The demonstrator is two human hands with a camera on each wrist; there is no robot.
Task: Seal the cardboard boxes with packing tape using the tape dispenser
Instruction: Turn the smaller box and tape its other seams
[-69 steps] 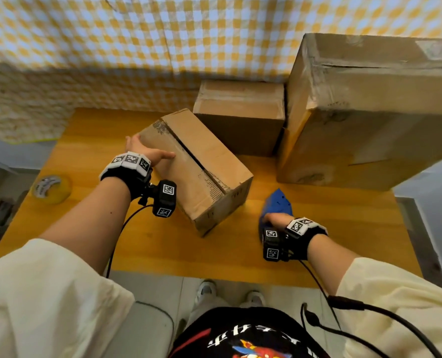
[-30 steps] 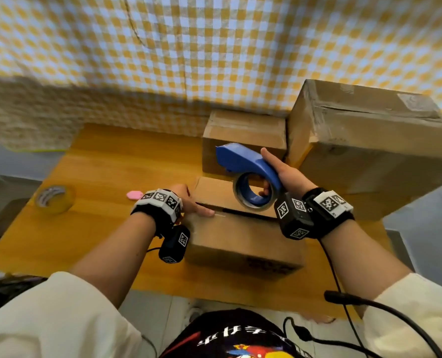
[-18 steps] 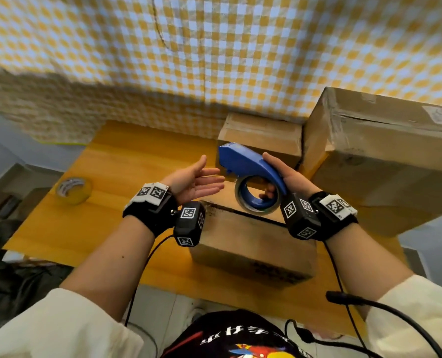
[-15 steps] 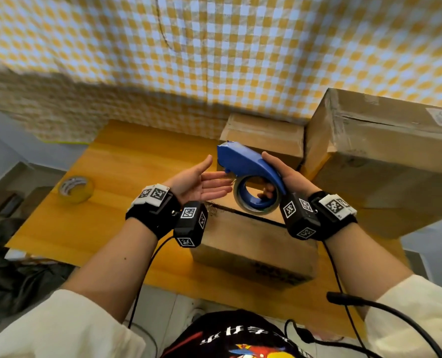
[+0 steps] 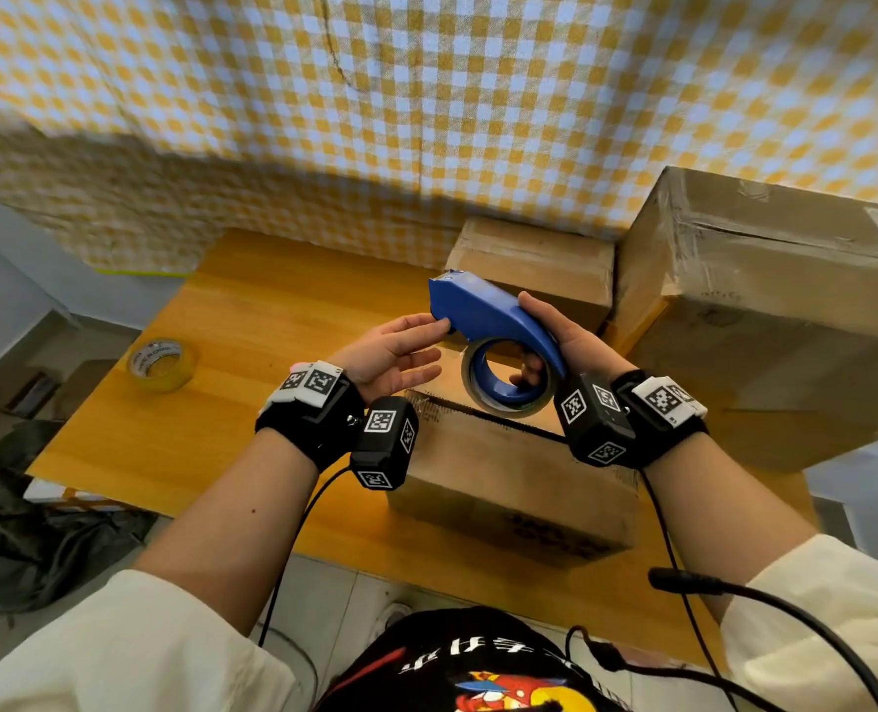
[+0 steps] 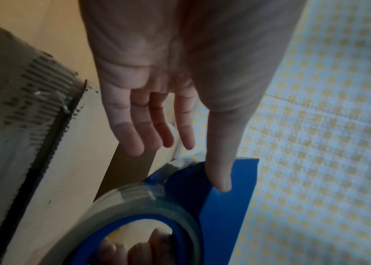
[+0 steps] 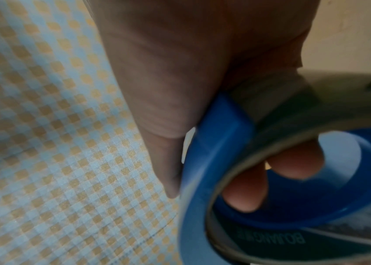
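Observation:
My right hand [image 5: 542, 341] grips a blue tape dispenser [image 5: 483, 316] holding a clear tape roll [image 5: 503, 403], above a small cardboard box [image 5: 509, 485]. In the right wrist view the thumb lies on the dispenser [image 7: 216, 152] and the fingers [image 7: 293, 161] curl through the roll's core. My left hand [image 5: 426, 346] is beside the dispenser with straight, spread fingers; its thumb tip touches the blue body. From the left wrist the thumb lies over the blue dispenser [image 6: 227, 206], just beyond the tape roll [image 6: 139, 206]. The box [image 6: 9, 107] shows a dark open seam.
A medium cardboard box [image 5: 534, 269] stands at the back of the wooden table [image 5: 252, 352], and a large one [image 5: 765, 321] at the right. A spare yellowish tape roll [image 5: 162, 359] lies at the table's left. A checked cloth [image 5: 426, 105] hangs behind.
My right hand has lifted the dispenser off the table to above the small box. My left hand left the box, opened, and moved right until its thumb met the dispenser.

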